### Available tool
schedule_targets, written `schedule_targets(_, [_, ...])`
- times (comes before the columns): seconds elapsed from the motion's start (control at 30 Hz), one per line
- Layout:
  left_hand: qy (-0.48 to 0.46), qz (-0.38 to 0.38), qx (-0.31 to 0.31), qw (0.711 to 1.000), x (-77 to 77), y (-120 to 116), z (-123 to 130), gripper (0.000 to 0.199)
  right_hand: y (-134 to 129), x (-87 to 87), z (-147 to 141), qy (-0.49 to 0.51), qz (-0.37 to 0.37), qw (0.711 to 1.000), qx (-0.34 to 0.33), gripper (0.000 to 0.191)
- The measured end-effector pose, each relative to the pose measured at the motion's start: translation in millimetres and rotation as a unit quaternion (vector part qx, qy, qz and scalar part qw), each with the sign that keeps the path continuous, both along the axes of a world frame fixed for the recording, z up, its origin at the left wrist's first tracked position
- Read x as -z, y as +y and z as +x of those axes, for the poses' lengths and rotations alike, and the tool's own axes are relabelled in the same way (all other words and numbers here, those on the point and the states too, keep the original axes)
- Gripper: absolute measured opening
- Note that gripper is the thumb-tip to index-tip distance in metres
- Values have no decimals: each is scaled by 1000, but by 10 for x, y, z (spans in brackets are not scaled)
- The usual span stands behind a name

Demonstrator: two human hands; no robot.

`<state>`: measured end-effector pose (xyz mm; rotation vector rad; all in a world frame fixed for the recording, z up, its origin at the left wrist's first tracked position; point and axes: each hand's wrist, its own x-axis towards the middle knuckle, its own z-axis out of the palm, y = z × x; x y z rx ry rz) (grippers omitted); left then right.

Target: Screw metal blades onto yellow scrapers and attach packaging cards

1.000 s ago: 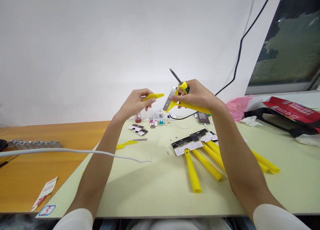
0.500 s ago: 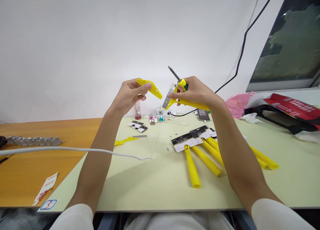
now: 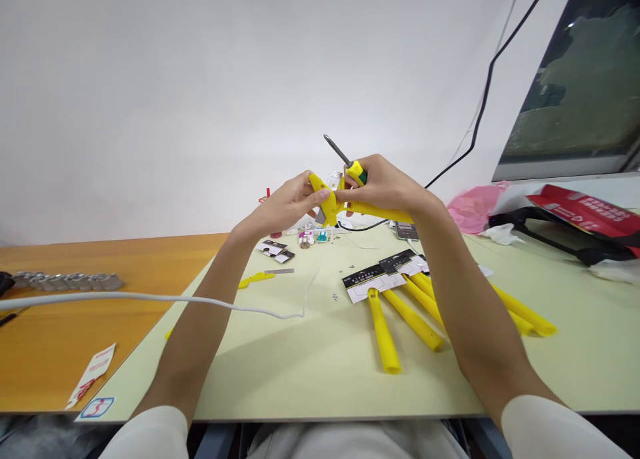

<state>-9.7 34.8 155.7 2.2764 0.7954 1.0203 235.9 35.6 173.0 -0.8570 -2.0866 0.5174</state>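
My left hand (image 3: 295, 202) pinches a flat yellow plate (image 3: 326, 206) with small holes, raised above the table. It overlaps the head of a yellow-handled scraper (image 3: 383, 212), and a grey blade edge shows beneath the plate. My right hand (image 3: 380, 181) grips the scraper near its head. Tucked in the same hand is a screwdriver (image 3: 356, 171) with a yellow and green handle, its tip pointing up and left. Whether plate and scraper touch is hard to tell. On the table lies another yellow piece with a blade (image 3: 265, 276).
Several yellow handles (image 3: 384, 332) with black-and-white cards (image 3: 367, 284) lie right of centre. Small screws (image 3: 335, 297) are nearby. A white cable (image 3: 200, 300) crosses the left side. A phone (image 3: 406, 230) lies at the back, a red package (image 3: 590, 212) at the right.
My left hand has moved right and slightly down, bringing the yellow plate over the scraper head. The right hand has shifted slightly left with the scraper and screwdriver.
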Motion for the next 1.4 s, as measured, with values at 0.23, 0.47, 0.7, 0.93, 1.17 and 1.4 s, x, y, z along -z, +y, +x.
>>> schedule_targets(0.23, [15, -10, -15, 1000, -3, -23, 0, 42, 30, 17, 12, 5, -33, 999, -22, 56])
schedule_targets(0.47, [-39, 22, -66, 997, 5, 33, 25, 52, 10, 2, 27, 2, -39, 999, -20, 49])
schedule_targets(0.7, [-86, 48, -82, 992, 7, 56, 30, 51, 40, 7, 27, -6, -30, 999, -19, 51])
schedule_targets(0.93, [-124, 58, -96, 986, 28, 106, 46, 45, 22, 4, 9, 0, -26, 999, -24, 53])
schedule_targets(1.17, [-92, 41, -79, 992, 32, 62, 70, 42, 79, 9, 24, -5, -14, 1000, -17, 51])
schedule_targets(1.4, [-76, 18, -94, 993, 24, 29, 61, 47, 85, 6, 48, -25, -21, 999, -19, 48])
